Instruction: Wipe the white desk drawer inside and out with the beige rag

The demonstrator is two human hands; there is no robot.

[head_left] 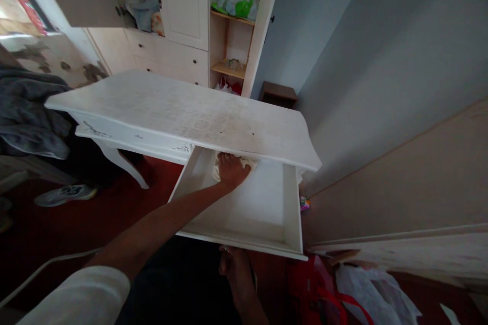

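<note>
Inside the pulled-out white drawer, my left hand presses a cream cloth against the bottom near the back left. Its fingers bunch over the cloth, and my left arm reaches across the drawer's left side. My right hand is low in front of the drawer, just under its front edge. The fingers there are curled closed, and what they grip at the drawer front is hidden. Above the drawer spreads the white desk top, with greyish smudges and two small dark spots.
A white wardrobe with open shelves holding plastic bags stands behind the desk. Dark grey fabric is heaped at left, above a shoe. A red bag and a white plastic bag lie at lower right, near the wall.
</note>
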